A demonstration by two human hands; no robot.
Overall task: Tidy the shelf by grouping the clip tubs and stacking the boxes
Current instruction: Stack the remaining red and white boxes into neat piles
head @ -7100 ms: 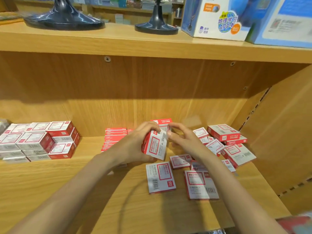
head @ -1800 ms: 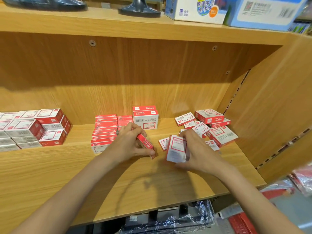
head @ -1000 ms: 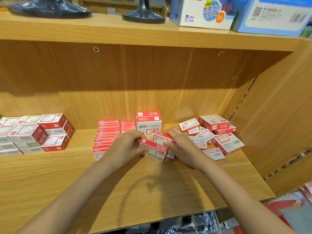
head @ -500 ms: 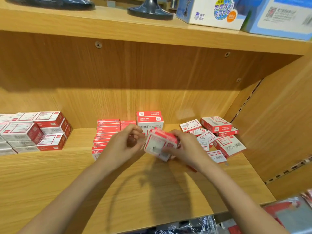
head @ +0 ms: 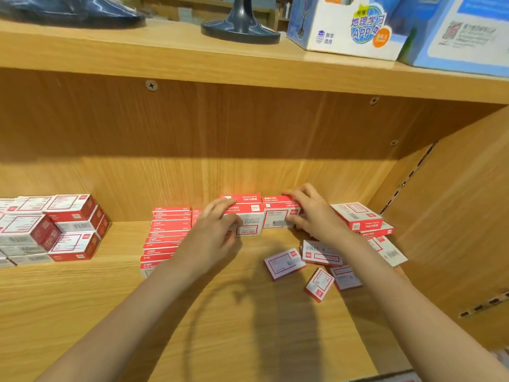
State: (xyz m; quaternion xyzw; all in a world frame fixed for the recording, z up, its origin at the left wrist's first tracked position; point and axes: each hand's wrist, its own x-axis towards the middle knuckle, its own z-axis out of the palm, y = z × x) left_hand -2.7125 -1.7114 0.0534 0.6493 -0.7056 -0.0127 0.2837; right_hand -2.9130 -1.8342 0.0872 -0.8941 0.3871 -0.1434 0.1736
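Red-and-white staple boxes (head: 281, 216) now stand at the shelf (head: 248, 326) back, newly set beside the earlier stack (head: 245, 219). The right hand (head: 311, 213) grasps them; the left hand (head: 212, 232), fingers relaxed, steadies that stack. Loose boxes (head: 285, 263) remain. Box labels unreadable; the carton (head: 349, 26) above shows "APP".

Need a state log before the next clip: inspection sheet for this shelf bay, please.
Surface: wooden shelf, bare at the front.
Job's things: two short stacks of red-and-white boxes side by side at the back wall; flat box pile to their left; larger block far left.
Clutter: loose boxes scattered flat at right; small heap by the side panel.
Grippers: left hand on the left stack; right hand grips the right stack.
Cables: nothing seen.
Surroundings: upper shelf with dark stand bases and blue-and-white cartons.
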